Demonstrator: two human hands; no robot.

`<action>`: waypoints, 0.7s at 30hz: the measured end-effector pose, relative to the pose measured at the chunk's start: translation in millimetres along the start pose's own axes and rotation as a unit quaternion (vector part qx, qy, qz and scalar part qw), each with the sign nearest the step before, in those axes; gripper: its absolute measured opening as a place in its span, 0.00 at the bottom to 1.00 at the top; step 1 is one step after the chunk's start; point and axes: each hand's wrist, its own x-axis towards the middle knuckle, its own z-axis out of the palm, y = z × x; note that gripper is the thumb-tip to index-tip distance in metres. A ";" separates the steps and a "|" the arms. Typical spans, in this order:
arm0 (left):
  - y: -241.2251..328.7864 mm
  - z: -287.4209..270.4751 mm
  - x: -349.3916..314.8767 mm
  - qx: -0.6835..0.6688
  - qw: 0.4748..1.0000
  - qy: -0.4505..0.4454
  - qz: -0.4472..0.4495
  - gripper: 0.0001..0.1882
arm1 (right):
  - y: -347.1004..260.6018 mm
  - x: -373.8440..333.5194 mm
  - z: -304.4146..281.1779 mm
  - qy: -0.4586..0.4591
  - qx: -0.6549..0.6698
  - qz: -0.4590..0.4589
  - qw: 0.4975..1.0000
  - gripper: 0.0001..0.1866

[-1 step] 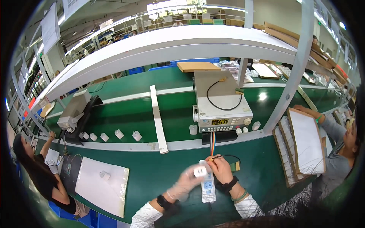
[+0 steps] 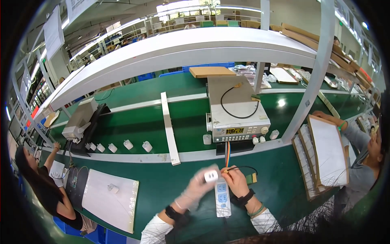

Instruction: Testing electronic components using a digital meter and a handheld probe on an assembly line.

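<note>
In my gloved left hand (image 2: 199, 181) is a small white charger (image 2: 211, 176), its two-port face turned up. The hand is closed around it, left of the upper end of a white power strip (image 2: 223, 209) with blue sockets. My right hand (image 2: 237, 183) is at the strip's upper right, its fingers pinching the yellowish plug end of a black cable (image 2: 246, 166). That cable curves over to a small green circuit board (image 2: 252, 178) lying just right of the hand. Apart from the strip's end, the charger is held in the air.
Behind my hands stands a bench instrument (image 2: 239, 126) with a lit display; a ribbon cable (image 2: 228, 152) hangs below it. Several white chargers (image 2: 128, 144) line the ledge. A white sheet (image 2: 109, 203) lies left. Co-workers sit on both sides; trays (image 2: 325, 154) lean at right.
My left hand has shifted up and slightly left with the charger, uncovering more of the power strip's sockets. My right hand stays in about the same place.
</note>
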 end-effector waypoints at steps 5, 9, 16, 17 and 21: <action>42.2 -71.1 102.3 0.508 0.862 0.005 -0.006 0.25 | 2.4 -5.4 0.8 0.007 0.032 0.028 0.999 0.06; 28.4 -98.3 143.9 0.696 0.701 -0.048 -0.148 0.20 | -2.9 -4.0 1.5 0.003 0.056 0.038 0.998 0.07; 11.3 -124.7 162.8 0.795 0.603 0.028 -0.062 0.17 | 4.9 -5.8 -0.1 0.010 0.045 0.030 0.999 0.07; 12.2 -143.9 166.0 0.817 0.561 0.062 -0.116 0.18 | 6.3 -7.1 3.1 0.009 0.036 0.016 0.999 0.08; 19.6 -183.0 151.0 0.922 0.223 -0.130 -0.288 0.14 | 8.5 -6.7 -3.5 0.014 0.028 0.021 0.999 0.07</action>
